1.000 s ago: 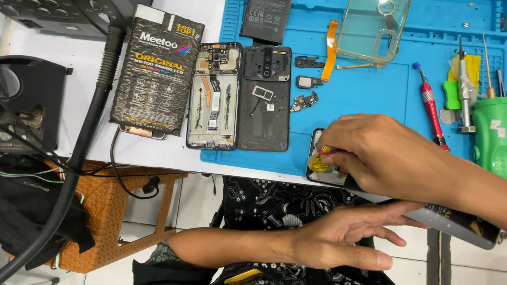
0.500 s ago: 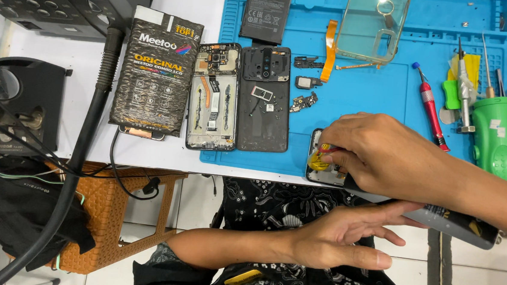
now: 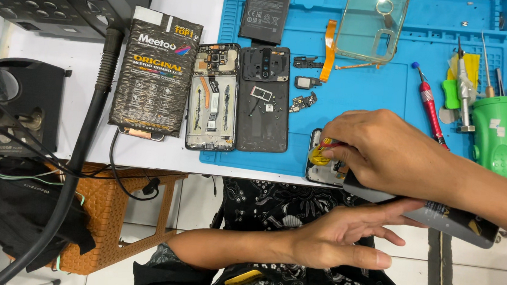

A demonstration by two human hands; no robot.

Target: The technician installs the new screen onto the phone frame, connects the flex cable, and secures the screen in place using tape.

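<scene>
A dark phone point(image 3: 324, 169) is being pressed at the near edge of the blue mat point(image 3: 377, 104) by the right hand point(image 3: 391, 153), whose fingers are being pinched narrowly on something small and yellow-red point(image 3: 320, 154) at the phone's top. The left hand point(image 3: 343, 234) is being held open and flat below the table edge, under a dark slab point(image 3: 446, 218) that is jutting past the edge; whether it is touching the slab cannot be told.

Toward the mat's left edge, an opened phone frame point(image 3: 213, 97) and a back cover point(image 3: 263, 98) are lying side by side. A clear case point(image 3: 371, 22) and a battery point(image 3: 265, 11) are lying at the far edge. A red screwdriver point(image 3: 428, 105) and a green tool point(image 3: 495, 134) are lying near the right edge. A dark packet point(image 3: 153, 71) is resting on the white table, left of the mat.
</scene>
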